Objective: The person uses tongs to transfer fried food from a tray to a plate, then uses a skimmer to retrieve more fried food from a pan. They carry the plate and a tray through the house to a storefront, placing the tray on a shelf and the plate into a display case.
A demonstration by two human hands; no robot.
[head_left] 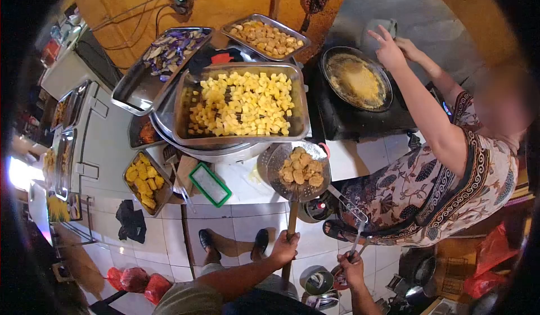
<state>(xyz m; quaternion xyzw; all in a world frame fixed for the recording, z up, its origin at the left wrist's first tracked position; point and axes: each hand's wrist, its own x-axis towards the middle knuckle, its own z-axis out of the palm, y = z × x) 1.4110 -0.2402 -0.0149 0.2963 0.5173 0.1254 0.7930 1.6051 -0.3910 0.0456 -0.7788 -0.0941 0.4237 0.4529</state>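
Observation:
My left hand (284, 249) is closed around the wooden handle of a perforated metal skimmer (275, 174). Brown fried pieces (301, 169) lie heaped in its bowl, held near the counter's front edge. Lower right, my right hand (352, 264) grips a long-handled metal utensil (360, 225) with an open, slotted-looking head, whose tip comes close to the skimmer's rim. Just beyond the skimmer stands a steel tray (242, 141) of yellow cubes (242, 104). A pan (357, 79) of foaming yellowish oil sits on the stove to the right.
Another person (433, 169) stands at right, arms raised beside the pan. Trays of purple-edged slices (171, 53) and browned chunks (267, 37) lie behind. Left are a tray of yellow pieces (147, 183), a fork (179, 177) and a green-rimmed container (210, 184). Red bags (135, 281) lie low left.

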